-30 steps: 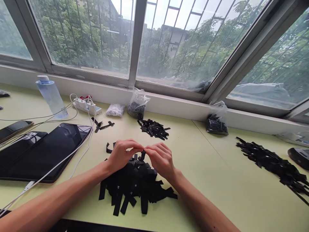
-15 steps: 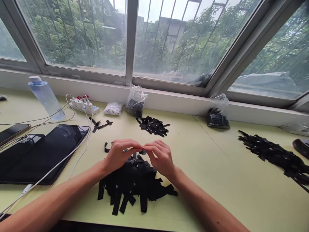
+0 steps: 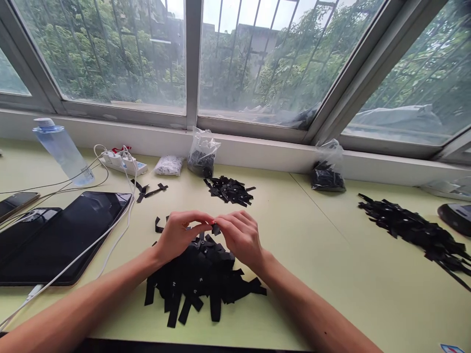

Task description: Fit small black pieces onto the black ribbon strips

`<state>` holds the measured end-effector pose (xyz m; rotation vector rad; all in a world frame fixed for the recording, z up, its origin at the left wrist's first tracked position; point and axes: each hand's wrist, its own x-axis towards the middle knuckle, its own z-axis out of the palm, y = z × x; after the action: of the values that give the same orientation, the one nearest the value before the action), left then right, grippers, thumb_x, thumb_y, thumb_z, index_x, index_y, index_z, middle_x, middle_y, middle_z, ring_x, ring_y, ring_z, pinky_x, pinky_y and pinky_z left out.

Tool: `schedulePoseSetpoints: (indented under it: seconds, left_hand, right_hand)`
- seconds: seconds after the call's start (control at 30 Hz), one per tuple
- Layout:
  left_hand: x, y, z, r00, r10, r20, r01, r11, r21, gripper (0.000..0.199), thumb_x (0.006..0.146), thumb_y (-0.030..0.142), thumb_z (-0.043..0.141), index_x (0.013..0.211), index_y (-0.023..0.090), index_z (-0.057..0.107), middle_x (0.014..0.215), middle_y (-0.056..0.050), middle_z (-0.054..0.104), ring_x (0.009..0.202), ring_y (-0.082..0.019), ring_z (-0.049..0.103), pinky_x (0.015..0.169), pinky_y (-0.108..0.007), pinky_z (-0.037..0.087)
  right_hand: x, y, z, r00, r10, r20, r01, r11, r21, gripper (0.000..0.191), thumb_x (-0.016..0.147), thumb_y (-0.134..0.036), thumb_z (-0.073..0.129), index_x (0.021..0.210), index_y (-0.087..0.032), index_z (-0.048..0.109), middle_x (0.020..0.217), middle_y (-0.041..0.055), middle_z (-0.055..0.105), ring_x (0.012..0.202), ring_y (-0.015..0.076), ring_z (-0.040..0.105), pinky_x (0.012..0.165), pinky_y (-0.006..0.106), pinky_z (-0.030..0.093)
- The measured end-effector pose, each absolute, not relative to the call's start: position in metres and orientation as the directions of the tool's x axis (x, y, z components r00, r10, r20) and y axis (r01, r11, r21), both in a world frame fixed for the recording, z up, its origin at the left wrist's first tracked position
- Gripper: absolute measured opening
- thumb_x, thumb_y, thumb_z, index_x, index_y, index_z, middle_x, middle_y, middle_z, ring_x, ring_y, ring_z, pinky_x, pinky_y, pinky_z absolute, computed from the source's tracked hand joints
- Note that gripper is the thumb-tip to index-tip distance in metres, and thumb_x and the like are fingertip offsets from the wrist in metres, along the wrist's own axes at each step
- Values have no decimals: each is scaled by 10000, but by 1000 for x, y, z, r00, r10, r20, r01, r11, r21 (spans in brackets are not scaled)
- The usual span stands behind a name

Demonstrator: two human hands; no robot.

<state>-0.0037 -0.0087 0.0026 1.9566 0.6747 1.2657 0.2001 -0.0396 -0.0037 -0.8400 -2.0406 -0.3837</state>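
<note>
Two hands meet over the desk, pinching one small black strip [image 3: 215, 228] between their fingertips, right above the heap of black strips [image 3: 200, 282] on the pale green table [image 3: 312, 255]. Left hand [image 3: 180, 235] is curled, thumb and forefinger nipped on the strip's left end; right hand [image 3: 241, 238] mirrors it, fingers bent, gripping the other end. Both forearms angle in from the bottom corners, wrists just over the heap. Behind sits a smaller scatter of strips [image 3: 230, 190]. Against the sill stands a clear plastic bag [image 3: 202, 157] with dark pieces inside, and beside it lies a small bag of white bits [image 3: 168, 165]. Farther right, another clear bag [image 3: 327, 174] holds black pieces, near a long pile of strips [image 3: 412, 228].
</note>
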Motion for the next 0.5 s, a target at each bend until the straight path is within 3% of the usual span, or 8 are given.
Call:
schedulePoseSetpoints:
  seconds: [0.23,0.5]
  left_hand:
    - [0,-9,0,382,757,529,18,-579,815,103,846,244,743,934,192,753,903,-38,780,819,-176,732,801,-307,614]
    - [-1,-12,4,317,738,596,109,-653,750,73,837,263,758,868,197,753,835,-26,773,751,-162,708,721,-286,580]
  right_hand:
    - [204,-38,-5,-426,423,799,684,729,-21,229,928,-66,574,1063,-240,639,903,0,757,769,164,658,734,344,460]
    - [203,-40,-4,-431,407,805,679,734,-8,195,942,-107,561,1070,-244,617,862,-1,736,751,159,653,720,338,463]
